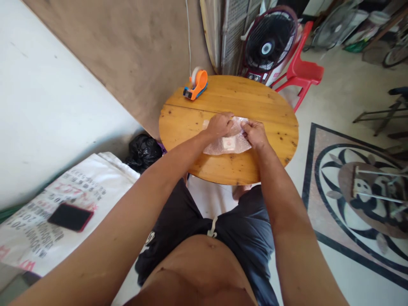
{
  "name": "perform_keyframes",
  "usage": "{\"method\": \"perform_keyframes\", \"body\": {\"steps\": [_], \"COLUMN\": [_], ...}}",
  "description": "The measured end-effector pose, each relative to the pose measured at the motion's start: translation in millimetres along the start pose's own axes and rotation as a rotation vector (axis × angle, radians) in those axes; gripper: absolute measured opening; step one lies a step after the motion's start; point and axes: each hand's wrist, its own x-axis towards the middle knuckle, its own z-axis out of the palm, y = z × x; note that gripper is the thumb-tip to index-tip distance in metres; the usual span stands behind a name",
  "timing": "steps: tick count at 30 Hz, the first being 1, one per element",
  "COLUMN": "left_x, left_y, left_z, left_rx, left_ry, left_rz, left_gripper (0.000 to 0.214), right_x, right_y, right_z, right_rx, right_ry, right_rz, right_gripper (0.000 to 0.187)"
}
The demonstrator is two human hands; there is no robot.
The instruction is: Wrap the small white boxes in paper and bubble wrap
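Note:
A sheet of clear bubble wrap lies on the round wooden table, its far part lifted and folded. On the wrap sits a small white square object with a pinkish mark; its kind I cannot make out. The far right edge of the wrap is pinched between the thumb and fingers of my right hand. My left hand is closed on the far left part of the wrap, fingers curled and partly hidden. A small pale piece shows beside my left wrist.
An orange and blue tape dispenser stands at the table's far left edge. Behind the table are a floor fan and a red plastic chair. To the left, a phone rests on a white printed sack, near a black plastic bag.

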Motion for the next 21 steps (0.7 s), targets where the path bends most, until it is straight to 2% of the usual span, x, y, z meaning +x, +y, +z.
{"method": "perform_keyframes", "body": {"steps": [6,16,21], "left_x": [-1.1,-3.4,-2.9], "left_y": [8.9,7.2,4.4], "left_z": [-3.7,1.6,-1.1], "left_rx": [0.146,0.199,0.166], "left_ry": [-0.010,0.000,-0.023], "left_rz": [0.092,0.084,0.091], "left_gripper": [0.044,0.040,0.039], "right_x": [1.5,-0.9,3.1], "right_y": [4.4,2.8,6.2], "right_z": [-0.9,-3.1,-3.1], "right_rx": [0.007,0.027,-0.008], "right_ry": [-0.017,0.006,0.047], "right_rz": [-0.043,0.034,0.051], "right_gripper": [0.049,0.059,0.052]}}
